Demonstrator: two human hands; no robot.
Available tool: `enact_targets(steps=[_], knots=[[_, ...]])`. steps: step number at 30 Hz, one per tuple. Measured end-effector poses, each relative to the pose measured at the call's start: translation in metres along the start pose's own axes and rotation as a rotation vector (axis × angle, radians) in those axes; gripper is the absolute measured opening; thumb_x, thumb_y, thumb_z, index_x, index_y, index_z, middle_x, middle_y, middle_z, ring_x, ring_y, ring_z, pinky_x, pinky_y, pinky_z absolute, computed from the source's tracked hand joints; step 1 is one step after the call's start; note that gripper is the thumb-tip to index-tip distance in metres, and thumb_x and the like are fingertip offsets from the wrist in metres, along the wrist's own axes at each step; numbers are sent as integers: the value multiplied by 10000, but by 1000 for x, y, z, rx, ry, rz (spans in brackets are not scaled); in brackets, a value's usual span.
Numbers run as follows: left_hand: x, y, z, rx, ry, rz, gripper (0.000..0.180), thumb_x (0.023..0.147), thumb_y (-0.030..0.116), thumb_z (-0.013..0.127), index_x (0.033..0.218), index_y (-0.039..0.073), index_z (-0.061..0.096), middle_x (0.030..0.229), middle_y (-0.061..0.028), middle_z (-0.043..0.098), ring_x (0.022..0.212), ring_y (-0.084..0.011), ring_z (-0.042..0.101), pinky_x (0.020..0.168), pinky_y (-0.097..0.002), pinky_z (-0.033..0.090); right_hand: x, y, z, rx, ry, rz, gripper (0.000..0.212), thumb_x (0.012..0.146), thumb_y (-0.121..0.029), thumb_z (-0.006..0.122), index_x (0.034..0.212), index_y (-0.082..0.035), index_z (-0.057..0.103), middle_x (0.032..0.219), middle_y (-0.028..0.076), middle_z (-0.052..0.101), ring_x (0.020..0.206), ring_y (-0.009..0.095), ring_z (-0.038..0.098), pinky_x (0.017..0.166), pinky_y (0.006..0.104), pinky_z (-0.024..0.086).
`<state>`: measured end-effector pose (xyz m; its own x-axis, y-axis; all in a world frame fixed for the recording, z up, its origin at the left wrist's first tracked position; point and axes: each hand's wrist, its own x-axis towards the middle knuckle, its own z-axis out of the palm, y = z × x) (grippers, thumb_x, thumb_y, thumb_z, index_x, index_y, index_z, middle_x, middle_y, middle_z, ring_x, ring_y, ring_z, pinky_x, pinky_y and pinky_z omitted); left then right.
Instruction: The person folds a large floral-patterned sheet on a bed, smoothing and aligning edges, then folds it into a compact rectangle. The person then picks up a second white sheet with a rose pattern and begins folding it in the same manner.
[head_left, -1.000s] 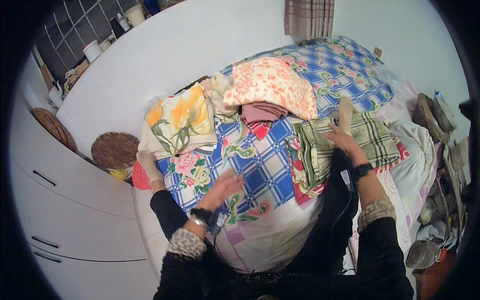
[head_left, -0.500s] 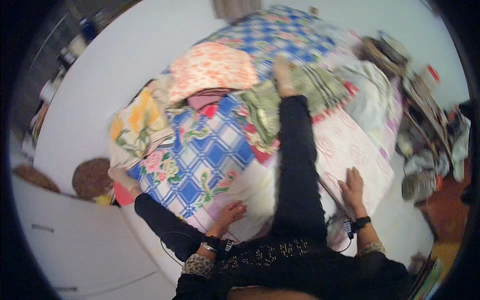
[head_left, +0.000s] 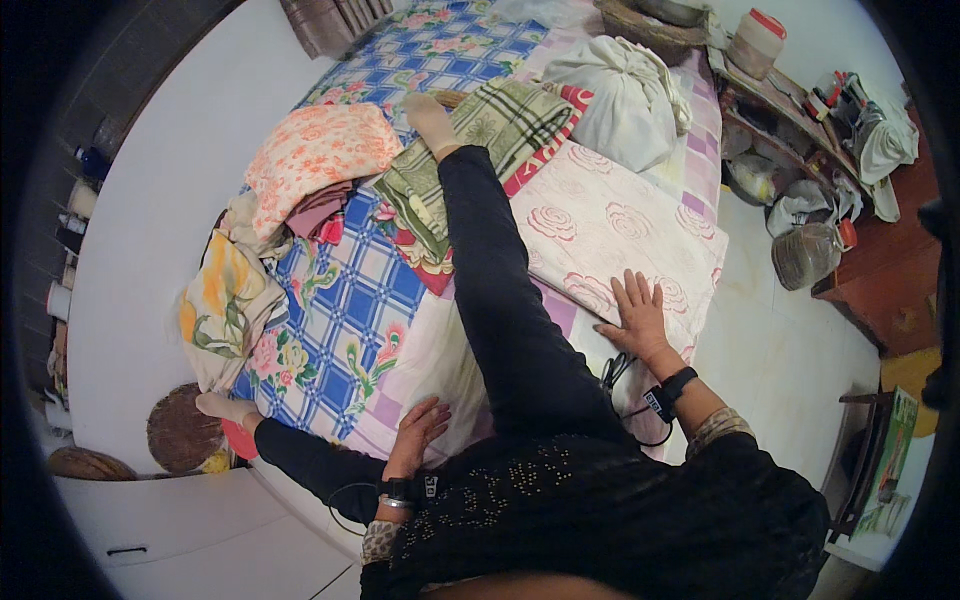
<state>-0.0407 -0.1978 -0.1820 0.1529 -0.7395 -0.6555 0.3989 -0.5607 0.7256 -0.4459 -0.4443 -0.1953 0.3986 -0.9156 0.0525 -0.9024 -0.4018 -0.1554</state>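
My right hand point(head_left: 637, 322) lies flat with fingers spread on a folded white cloth with pink roses point(head_left: 625, 222), at its near edge. My left hand point(head_left: 417, 437) rests beside my thigh, over a pale cream cloth point(head_left: 448, 378); its fingers are stretched out and loosely together, with nothing seen in them. Between my legs spreads a blue checked, flowered bed sheet point(head_left: 350, 305). My right leg lies across a folded green checked cloth point(head_left: 500, 125) with a red-patterned cloth point(head_left: 545, 160) beneath it. Black wristbands and a black cable point(head_left: 618, 372) are at my wrists.
At the left lie an orange-patterned bundle point(head_left: 320, 150), a folded maroon cloth point(head_left: 315, 212) and a yellow-flowered cloth point(head_left: 225, 310). A tied white bundle point(head_left: 625, 100) sits far right. Beyond the bed's right side stands a cluttered shelf point(head_left: 790, 150); a white cabinet point(head_left: 190, 525) is near left.
The view has swung right, so the bed appears further left. My right hand now lies spread on the rose-patterned cloth, its fingers further apart. My left hand stays beside my thigh.
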Motion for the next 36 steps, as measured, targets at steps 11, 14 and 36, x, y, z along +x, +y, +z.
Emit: enact_targets(steps=[11,14,36], knots=[[7,-9,-15,-94,34,7,406,954,180,612,1328,43,535,1245,-140,638,1152,-255,622,967,-365,506,-2,25,-10,124,113,-49,685,715,-184,725,1355,-107,491,1418,179,452,1326,348,427,1070,490,357],[6,-14,-12,-80,27,-6,466,964,195,593,1374,11,470,1294,-169,589,1161,-286,609,986,-386,502,-6,22,-8,-31,161,-57,615,732,-163,694,1320,-110,524,1340,174,529,1233,344,517,1002,469,432],[6,-36,-27,-174,33,-4,476,953,208,592,1367,8,470,1297,-180,590,1205,-307,580,1015,-417,464,84,81,-68,271,-281,162,462,747,-266,620,1161,-68,678,1104,207,679,1035,360,646,917,395,493]])
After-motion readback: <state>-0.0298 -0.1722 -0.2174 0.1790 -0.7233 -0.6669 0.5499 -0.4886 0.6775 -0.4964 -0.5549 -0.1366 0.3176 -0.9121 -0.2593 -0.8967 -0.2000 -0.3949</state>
